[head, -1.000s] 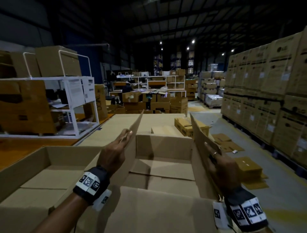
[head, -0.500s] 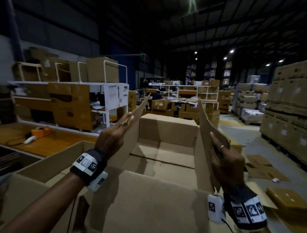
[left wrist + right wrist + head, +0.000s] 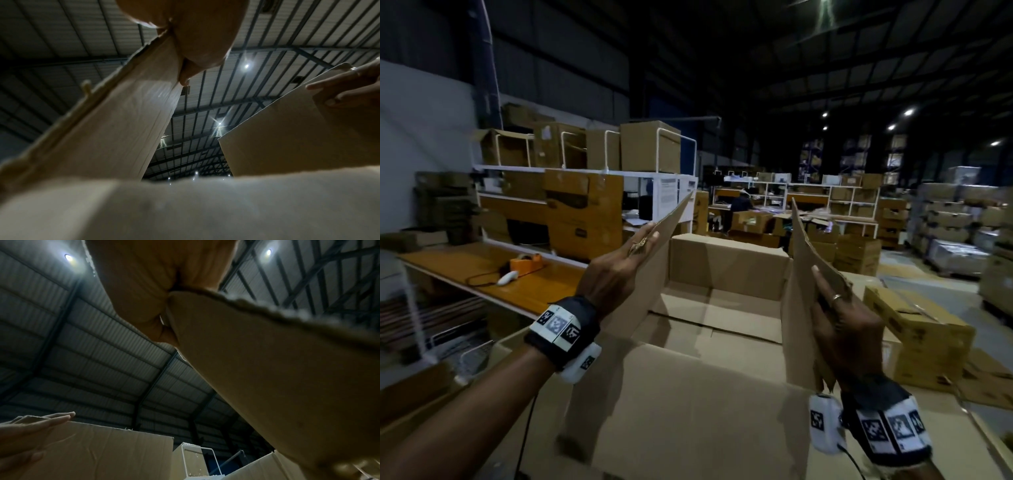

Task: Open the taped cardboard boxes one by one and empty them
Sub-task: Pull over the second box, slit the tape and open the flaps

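A large brown cardboard box stands open in front of me, and only its bare bottom flaps show inside. My left hand holds the raised left flap, fingers flat on the outside. The left wrist view shows its thumb pressed on the flap's inner face. My right hand pinches the upright right flap the same way. In the right wrist view the right hand clamps that flap's torn edge.
An orange wooden workbench runs along the left with a tape dispenser and a white handheld device. Behind it is a white rack of boxes. A smaller box sits right. Flattened cardboard lies beyond.
My view has swung left, bringing the workbench and rack into sight. The box has come along with both hands still holding its side flaps, and the flaps stand more upright.
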The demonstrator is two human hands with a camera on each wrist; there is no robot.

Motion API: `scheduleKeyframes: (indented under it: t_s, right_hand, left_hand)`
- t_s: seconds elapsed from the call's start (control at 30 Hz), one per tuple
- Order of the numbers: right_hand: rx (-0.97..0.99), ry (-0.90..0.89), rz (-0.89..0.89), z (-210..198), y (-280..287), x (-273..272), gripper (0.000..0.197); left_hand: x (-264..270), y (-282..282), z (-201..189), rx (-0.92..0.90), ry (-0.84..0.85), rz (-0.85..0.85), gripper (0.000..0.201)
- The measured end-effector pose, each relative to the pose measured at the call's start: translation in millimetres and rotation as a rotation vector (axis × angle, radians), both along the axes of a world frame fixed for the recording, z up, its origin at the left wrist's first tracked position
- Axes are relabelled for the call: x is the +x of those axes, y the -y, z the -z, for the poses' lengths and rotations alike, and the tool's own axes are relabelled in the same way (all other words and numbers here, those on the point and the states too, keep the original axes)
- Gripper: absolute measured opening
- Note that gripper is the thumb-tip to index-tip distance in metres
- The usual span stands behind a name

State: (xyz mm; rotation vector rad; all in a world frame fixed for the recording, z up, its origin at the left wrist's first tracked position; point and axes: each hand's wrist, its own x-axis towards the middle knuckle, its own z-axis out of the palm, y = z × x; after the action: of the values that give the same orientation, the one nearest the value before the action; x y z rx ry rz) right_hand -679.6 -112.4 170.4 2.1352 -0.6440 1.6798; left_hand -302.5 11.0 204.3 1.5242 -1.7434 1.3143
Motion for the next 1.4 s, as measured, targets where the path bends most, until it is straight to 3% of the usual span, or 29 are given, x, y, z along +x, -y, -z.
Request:
scheduleKeyframes:
  t_s: [0.4, 0.57, 0.73, 0.83, 1.07, 1.4]
  right_hand:
    - [-0.014, 0.102, 0.032, -20.4, -46.5, 185.9, 0.042]
    - [0.035, 0.184, 0.035, -12.3, -54.8, 233.5, 0.043]
    - [0.05, 0.201, 0.029, -2.3, -49.5, 282.4, 0.049]
    - [0.08, 0.205, 0.025, 7.6, -38.4, 310.7, 0.042]
    - [0.116, 0.16, 0.066, 40.7, -14.4, 353.6, 0.044]
    - [0.146, 0.098, 0.238, 43.0, -44.4, 324.3, 0.039]
  left_hand:
    - [193.9, -23.9, -26.3, -0.03, 0.03, 0.115, 0.074]
    - [254.0, -16.1, -15.1, 0.038, -0.021, 0.15, 0.071]
    - [306.8, 2.7, 4.3, 0.081, -0.048, 0.178, 0.084]
    - [335.4, 18.0, 17.6, 0.097, -0.048, 0.174, 0.085]
    - [375.4, 44.6, 50.5, 0.114, -0.093, 0.205, 0.078]
    - [364.5, 35.3, 64.4, 0.024, -0.185, 0.33, 0.059]
